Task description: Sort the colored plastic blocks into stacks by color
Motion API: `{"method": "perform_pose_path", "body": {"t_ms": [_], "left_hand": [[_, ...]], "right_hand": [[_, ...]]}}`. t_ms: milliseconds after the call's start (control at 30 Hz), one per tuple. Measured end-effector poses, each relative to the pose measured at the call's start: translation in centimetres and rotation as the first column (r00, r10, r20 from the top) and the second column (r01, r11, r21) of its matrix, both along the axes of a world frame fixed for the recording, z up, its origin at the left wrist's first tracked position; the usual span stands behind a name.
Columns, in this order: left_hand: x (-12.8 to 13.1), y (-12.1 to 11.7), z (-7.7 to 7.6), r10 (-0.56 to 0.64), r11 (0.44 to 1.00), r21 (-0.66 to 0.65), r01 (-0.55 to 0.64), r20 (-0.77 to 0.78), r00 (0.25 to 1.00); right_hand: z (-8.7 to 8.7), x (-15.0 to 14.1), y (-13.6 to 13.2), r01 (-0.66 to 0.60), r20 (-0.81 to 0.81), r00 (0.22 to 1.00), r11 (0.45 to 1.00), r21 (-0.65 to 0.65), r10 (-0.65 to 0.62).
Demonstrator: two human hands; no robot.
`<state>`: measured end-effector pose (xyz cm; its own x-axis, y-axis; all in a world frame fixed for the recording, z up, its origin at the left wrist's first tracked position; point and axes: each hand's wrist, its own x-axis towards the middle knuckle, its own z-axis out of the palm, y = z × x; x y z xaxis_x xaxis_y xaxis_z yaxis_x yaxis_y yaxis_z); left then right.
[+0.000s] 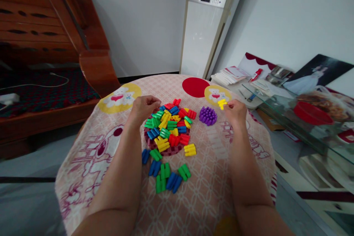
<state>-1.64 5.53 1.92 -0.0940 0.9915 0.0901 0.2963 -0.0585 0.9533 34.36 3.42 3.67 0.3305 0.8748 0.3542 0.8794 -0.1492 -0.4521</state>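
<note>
Starting close in on the cloth-covered desk: spotting loose green blocks and blue blocks, then a lone yellow block. Moving out to a jumbled, many-coloured pile, with purple pieces bunched beside it. At the pile's far left edge, seeing the left hand, fingers curled in narrow; can't tell whether holding or empty. Out to the right, past the purple bunch, catching the right hand pinching a small yellow piece by one end, clear of the cloth. Looks like light, stiff plastic, slightly slick, hardly fragile; probably best gripped across the sides, lightly, between thumb and fingertips. Farthest back, finding a tall white unit against the wall.
</note>
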Motion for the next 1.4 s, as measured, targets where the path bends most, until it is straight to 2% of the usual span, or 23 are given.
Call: {"method": "perform_pose_path", "body": {"t_ms": [67,133,267,333,500,567,667,767,867,933,1000,1100,1200,1267,1333,1400], "left_hand": [[0.1,0.0,-0.1,-0.001,1.000,-0.003,0.001,-0.016,1.000],[0.2,0.1,-0.2,-0.001,1.000,-0.001,0.001,-0.022,1.000],[0.5,0.1,-0.4,0.000,1.000,0.011,0.000,-0.007,1.000],[0.5,0.1,-0.4,-0.001,1.000,0.007,0.001,-0.007,1.000],[0.4,0.1,-0.6,0.007,1.000,-0.005,-0.007,-0.063,0.998],[0.3,0.1,-0.8,0.015,1.000,0.018,-0.013,-0.110,0.994],[0.1,0.2,-0.9,0.012,0.999,0.035,-0.003,-0.254,0.967],[0.4,0.2,-0.9,-0.049,0.995,0.049,0.082,-0.475,0.878],[1.3,0.2,-1.1,-0.100,0.985,0.031,0.172,-0.704,0.703],[1.9,0.2,-1.4,-0.113,0.979,0.014,0.202,-0.790,0.603],[2.1,0.3,-1.7,-0.133,0.974,-0.001,0.229,-0.816,0.563],[1.8,0.4,-1.7,-0.193,0.965,-0.041,0.260,-0.783,0.592],[1.4,0.4,-1.6,-0.219,0.962,-0.052,0.268,-0.736,0.640],[1.3,0.5,-1.6,-0.209,0.964,-0.036,0.264,-0.715,0.667],[1.2,0.7,-1.8,-0.201,0.966,-0.020,0.259,-0.687,0.698],[1.1,0.8,-2.0,-0.185,0.970,-0.002,0.243,-0.654,0.733]], "right_hand": [[-0.6,2.4,0.1,0.149,0.057,0.987,0.988,0.042,-0.151],[-1.8,3.8,0.2,0.216,0.083,0.973,0.976,0.027,-0.217],[-4.6,5.0,0.9,0.201,0.102,0.976,0.975,-0.091,-0.191],[-5.3,5.2,1.1,0.187,0.108,0.979,0.976,-0.110,-0.175],[-4.9,4.3,0.9,0.235,0.099,0.968,0.972,-0.023,-0.232],[-4.3,3.2,0.8,0.230,0.086,0.968,0.971,0.069,-0.235],[-3.6,1.5,0.7,0.153,0.071,0.982,0.963,0.221,-0.172],[-3.3,-0.3,0.9,0.051,0.058,0.996,0.952,0.300,-0.072],[-3.5,-2.2,0.8,-0.061,0.063,0.997,0.952,0.299,0.044],[-3.8,-3.6,0.7,-0.141,0.082,0.989,0.954,0.266,0.123],[-4.1,-4.6,0.7,-0.204,0.106,0.977,0.952,0.227,0.184],[-4.2,-4.2,0.8,-0.163,0.132,0.982,0.964,0.208,0.137],[-4.2,-1.1,1.0,0.046,0.132,0.989,0.978,0.202,-0.074],[-4.5,1.7,1.0,0.173,0.133,0.972,0.973,0.152,-0.193],[-5.1,4.0,1.0,0.210,0.149,0.965,0.976,0.050,-0.215],[-5.7,5.3,1.0,0.151,0.171,0.976,0.985,-0.084,-0.135]]}}
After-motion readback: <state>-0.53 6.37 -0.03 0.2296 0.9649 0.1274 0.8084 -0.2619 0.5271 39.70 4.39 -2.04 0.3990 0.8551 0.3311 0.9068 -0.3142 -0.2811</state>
